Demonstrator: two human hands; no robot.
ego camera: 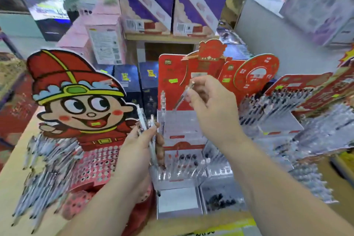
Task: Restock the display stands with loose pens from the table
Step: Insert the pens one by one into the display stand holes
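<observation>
My left hand (137, 151) grips a bundle of clear pens (148, 132) upright, in front of the middle display stand (180, 122). My right hand (212, 107) pinches a single clear pen (183, 97), tilted tip-down over the top tier of that stand. One pen stands upright at the tier's left end (163, 99). Lower tiers hold a few dark-capped pens (188, 159). The red backboard (172, 76) rises behind.
A cartoon-character stand (76, 101) with a perforated red base and many pens sits at left. More pen-filled stands (287, 105) stand at right. Purple boxes (199, 0) and dark blue boxes (126, 80) are stacked behind. The wooden table edge (17, 174) shows lower left.
</observation>
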